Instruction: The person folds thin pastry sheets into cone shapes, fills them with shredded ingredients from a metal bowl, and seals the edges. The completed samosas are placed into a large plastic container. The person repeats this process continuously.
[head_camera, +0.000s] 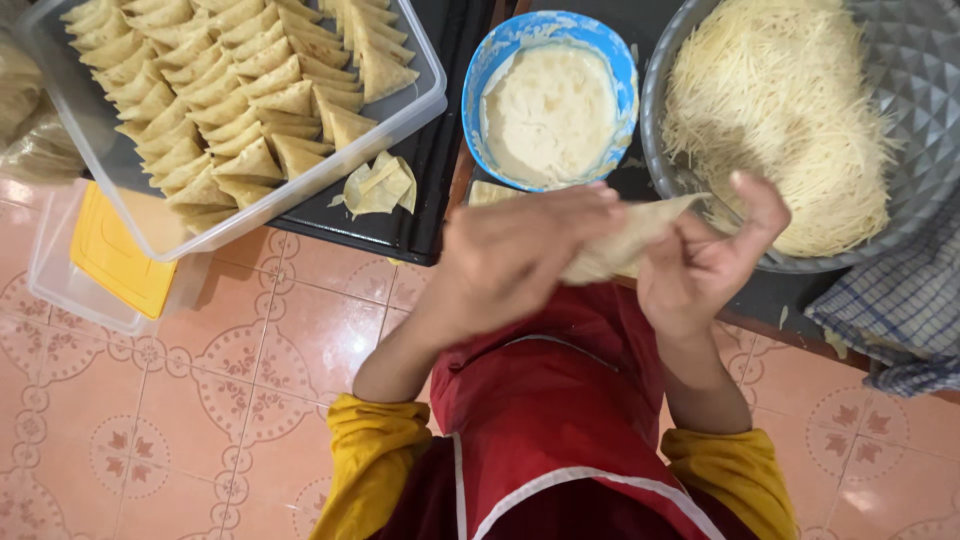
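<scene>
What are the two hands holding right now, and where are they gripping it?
Both hands hold one thin, pale pastry wrapper between them. The left hand covers its near end; the right hand pinches its far edge between thumb and fingers.

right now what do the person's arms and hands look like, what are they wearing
Both hands, left and right, are bare: no gloves, and no rings or watch visible. The forearms are uncovered, with yellow sleeves pushed up to the elbows. A red apron with white trim covers the front.
</scene>
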